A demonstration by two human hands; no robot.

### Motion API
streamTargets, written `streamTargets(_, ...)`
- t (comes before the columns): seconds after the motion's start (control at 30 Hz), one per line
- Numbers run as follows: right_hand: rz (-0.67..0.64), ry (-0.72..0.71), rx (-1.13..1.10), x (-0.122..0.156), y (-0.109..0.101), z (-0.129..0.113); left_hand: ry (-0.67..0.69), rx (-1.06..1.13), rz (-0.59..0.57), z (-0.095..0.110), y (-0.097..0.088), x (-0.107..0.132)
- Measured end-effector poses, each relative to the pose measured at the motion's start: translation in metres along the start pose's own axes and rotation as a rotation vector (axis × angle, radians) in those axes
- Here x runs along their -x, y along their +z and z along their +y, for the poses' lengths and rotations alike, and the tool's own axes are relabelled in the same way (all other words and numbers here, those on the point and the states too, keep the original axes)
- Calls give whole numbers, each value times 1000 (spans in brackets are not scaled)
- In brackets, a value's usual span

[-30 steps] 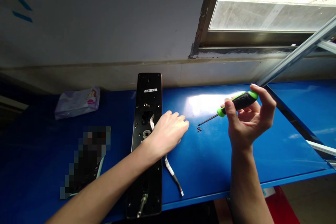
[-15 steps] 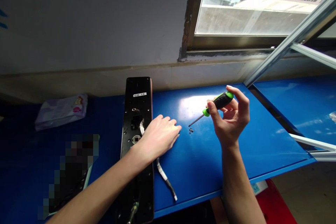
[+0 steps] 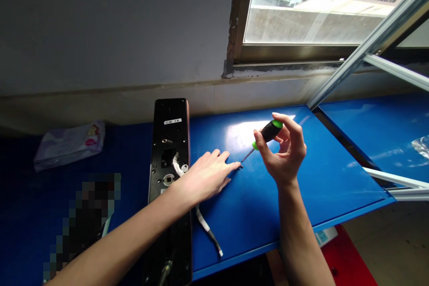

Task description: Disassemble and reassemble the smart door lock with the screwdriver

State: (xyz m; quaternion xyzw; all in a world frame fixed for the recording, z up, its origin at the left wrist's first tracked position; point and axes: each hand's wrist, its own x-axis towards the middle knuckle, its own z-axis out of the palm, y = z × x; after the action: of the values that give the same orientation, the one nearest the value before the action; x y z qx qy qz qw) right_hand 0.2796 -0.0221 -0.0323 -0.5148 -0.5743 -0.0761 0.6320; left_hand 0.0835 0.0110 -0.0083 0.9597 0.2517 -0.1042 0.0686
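My right hand (image 3: 287, 155) grips a screwdriver (image 3: 271, 132) with a black and green handle, its shaft tilted down to the left. The tip is close to a small cluster of dark screws (image 3: 241, 167) on the blue table. My left hand (image 3: 207, 173) reaches over the lock panel (image 3: 170, 133), fingers stretched out and the index fingertip at the screws. Long and black, the panel lies with a "CE 15" label near its far end. A white-wrapped cable (image 3: 203, 221) comes out of it and ends in a small connector on the table; my left hand and forearm hide part of both.
The blue table (image 3: 248, 214) runs along the wall beneath a window (image 3: 308, 22). A plastic packet (image 3: 70, 145) lies at the left, with a blurred-out dark object (image 3: 87, 214) nearer. A metal frame (image 3: 351, 49) rises at the right. Something red (image 3: 345, 259) stands below the table edge.
My left index finger has stretched out to the right and reached the screws. My right hand has brought the screwdriver slightly left, its tip staying near them. The whole view has shifted a little.
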Motion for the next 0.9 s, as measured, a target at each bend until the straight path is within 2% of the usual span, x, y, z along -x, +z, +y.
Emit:
streamTargets(0.17,-19,-30,-11,1,1,0,1,8,-30,0,-4,-1)
streamTargets(0.6,-30,-56,8,2,2,-2,13,36,-3,-2,0,0)
streamTargets(0.73,13,-54,22,-1,1,-1,3,75,49,-3,1,1)
streamTargets(0.9,152,-47,-155,-16,-2,-14,-74,171,193,-3,-7,6)
